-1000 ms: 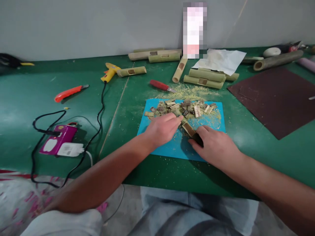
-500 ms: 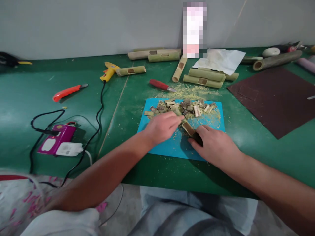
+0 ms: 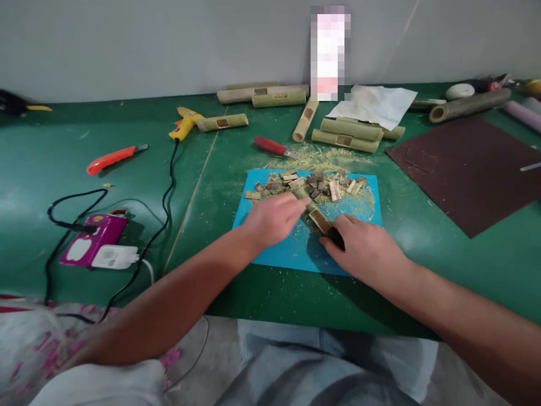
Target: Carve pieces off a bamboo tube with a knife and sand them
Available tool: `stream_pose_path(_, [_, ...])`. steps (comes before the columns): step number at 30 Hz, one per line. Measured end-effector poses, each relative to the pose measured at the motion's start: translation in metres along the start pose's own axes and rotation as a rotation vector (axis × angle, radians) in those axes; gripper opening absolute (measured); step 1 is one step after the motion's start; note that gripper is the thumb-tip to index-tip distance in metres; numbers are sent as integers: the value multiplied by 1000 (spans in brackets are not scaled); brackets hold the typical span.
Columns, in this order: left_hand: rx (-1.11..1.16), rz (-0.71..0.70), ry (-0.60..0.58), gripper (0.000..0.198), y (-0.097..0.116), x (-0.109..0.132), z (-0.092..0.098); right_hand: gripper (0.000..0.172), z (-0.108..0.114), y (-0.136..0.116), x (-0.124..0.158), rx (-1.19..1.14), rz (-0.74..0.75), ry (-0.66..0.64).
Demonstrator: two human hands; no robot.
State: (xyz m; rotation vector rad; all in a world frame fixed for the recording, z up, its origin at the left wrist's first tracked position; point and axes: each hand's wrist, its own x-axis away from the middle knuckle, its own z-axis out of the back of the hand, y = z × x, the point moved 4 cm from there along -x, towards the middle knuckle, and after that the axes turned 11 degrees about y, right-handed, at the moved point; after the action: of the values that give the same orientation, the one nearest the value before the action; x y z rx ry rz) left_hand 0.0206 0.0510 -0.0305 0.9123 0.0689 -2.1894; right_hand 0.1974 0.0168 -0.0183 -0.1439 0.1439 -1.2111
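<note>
A short bamboo tube [image 3: 320, 220] with a rectangular opening cut in its upper side slants over a blue sheet [image 3: 279, 251]. My right hand [image 3: 361, 242] is wrapped round its near end, thumb underneath. At the far end my left hand [image 3: 276, 220] is closed on the tube, its fingers hiding part of it. Just beyond both hands lies a heap of cut bamboo chips [image 3: 319, 186] with fine shavings. A red-handled knife [image 3: 273, 146] rests behind the sheet, its blade toward the shavings.
More bamboo tubes [image 3: 346, 141] lie at the back beside white paper [image 3: 374, 104]. To the left are a yellow glue gun [image 3: 186, 124], an orange utility knife [image 3: 116, 159] and a purple power strip [image 3: 97, 239] with cables. A dark brown board [image 3: 469, 175] lies right.
The whole view has shifted slightly, so things appear a little further left. Both hands keep their hold on the bamboo tube, with hardly any other movement.
</note>
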Motion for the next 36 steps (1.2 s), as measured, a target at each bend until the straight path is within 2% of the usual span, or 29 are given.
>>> stream_pose_path(2, [-26,19,30,33,-2,-1,2,24,0,0,0,3,-6,-4])
stream_pose_path(6, [0,29,-16,33,-6,-1,2,23,-1,0,0,11,9,-11])
stream_pose_path(9, [-36,33,27,34,-7,-1,3,24,-1,0,0,10,9,-4])
stream_pose_path(12, [-4,-15,-38,34,-5,0,0,24,0,0,1,8,11,1])
stream_pose_path(16, [-67,8,49,36,-6,-2,4,23,0,0,0,10,8,-4])
stream_pose_path(19, [-28,-35,-50,36,-2,-2,1,23,0,0,-1,9,7,-8])
stream_pose_path(22, [-52,14,33,34,-3,-2,5,23,0,1,0,10,5,-1])
stream_pose_path(26, [-15,-38,-32,34,-1,-1,3,23,0,0,1,13,12,-3])
stream_pose_path(29, [-69,0,46,34,-3,-2,7,23,0,0,0,12,8,0])
stream_pose_path(32, [-24,-29,-42,34,1,-4,4,23,-1,0,0,15,12,-20])
stream_pose_path(36, [-10,32,2,36,2,-6,7,24,0,-1,1,26,6,-27])
